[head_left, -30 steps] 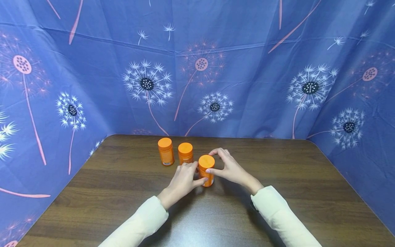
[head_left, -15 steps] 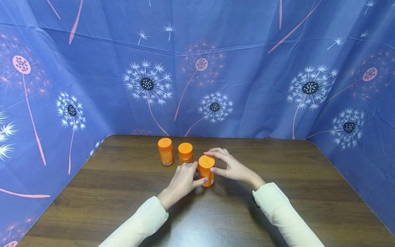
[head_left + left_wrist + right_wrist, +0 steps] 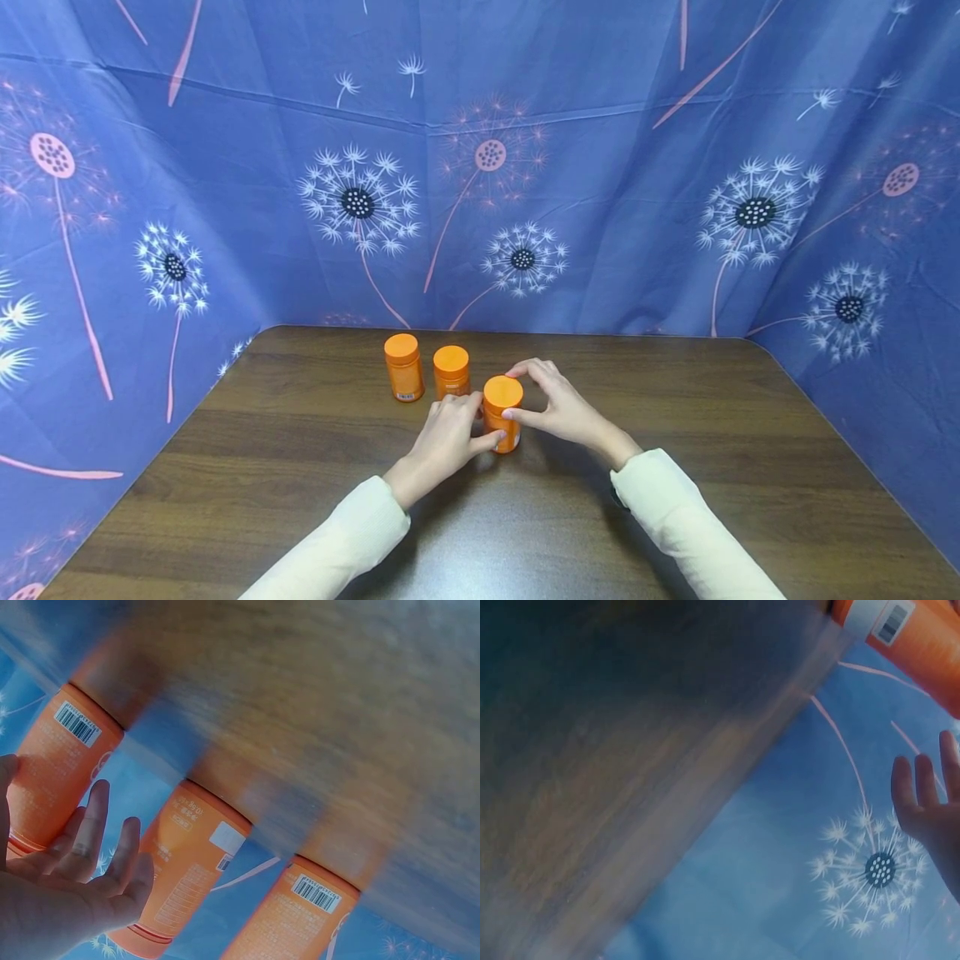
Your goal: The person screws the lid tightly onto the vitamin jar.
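An orange bottle with an orange screw cap (image 3: pixel 502 392) stands upright near the middle of the table. My left hand (image 3: pixel 442 437) holds its body between the thumb and fingers from the left. Around the cap's right side, my right hand (image 3: pixel 566 408) pinches with the thumb in front and the fingers behind. The held bottle (image 3: pixel 60 772) shows its barcode in the left wrist view, beside the left hand (image 3: pixel 82 892). In the right wrist view, part of the bottle (image 3: pixel 919 649) appears above the right hand (image 3: pixel 934 810).
Two similar orange bottles stand behind and left of the held one: a middle bottle (image 3: pixel 452 371), partly hidden by the left hand, and a farther left bottle (image 3: pixel 403 371). All stand on a brown wooden table (image 3: pixel 712 417). A blue dandelion-print cloth (image 3: pixel 615 183) hangs behind it.
My right hand's thumb and fingers turned around the cap and shifted right half a second ago, then came back round it. The left hand and bottles keep their places.
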Tool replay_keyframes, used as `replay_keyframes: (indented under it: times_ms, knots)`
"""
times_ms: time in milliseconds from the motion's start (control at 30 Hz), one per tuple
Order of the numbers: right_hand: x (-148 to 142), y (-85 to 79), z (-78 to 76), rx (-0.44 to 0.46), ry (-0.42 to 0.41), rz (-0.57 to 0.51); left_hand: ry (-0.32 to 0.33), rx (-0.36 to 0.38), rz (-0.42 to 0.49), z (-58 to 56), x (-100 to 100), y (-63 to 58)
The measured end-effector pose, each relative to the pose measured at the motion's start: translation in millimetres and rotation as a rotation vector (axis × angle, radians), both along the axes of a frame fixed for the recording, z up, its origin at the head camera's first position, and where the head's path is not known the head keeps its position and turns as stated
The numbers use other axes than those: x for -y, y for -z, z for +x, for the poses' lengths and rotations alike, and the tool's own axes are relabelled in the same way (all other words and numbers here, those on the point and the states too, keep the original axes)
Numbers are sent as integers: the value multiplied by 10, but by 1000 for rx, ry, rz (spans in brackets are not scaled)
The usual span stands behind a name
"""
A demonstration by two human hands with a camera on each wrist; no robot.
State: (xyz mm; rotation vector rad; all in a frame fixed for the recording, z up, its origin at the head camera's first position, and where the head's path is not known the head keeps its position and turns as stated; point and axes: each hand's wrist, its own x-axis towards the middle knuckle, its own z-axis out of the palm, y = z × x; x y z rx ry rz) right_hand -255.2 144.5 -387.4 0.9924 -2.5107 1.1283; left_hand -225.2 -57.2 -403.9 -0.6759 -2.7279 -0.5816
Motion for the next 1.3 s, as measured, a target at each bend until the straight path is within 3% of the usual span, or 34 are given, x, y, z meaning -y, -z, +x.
replay_keyframes:
  times_ms: [167, 300, 533, 833, 1133, 1300]
  knots:
    - [55, 17, 38, 3, 62, 12, -2, -11, -8, 3, 4, 3]
    - [64, 14, 45, 17, 64, 28, -2, -18, -10, 5, 10, 7]
    - [-17, -43, 20, 97, -36, 31, 0, -8, 2, 2, 13, 17]
    - [-114, -100, -28, 97, -200, 17, 2, 6, -5, 2, 16, 13]
    - [-130, -110, -52, 104, -197, 56, 6, 18, 3, 5, 17, 8]
    - [-83, -241, 56, 94, -174, 39, 6, 11, -8, 7, 11, 8]
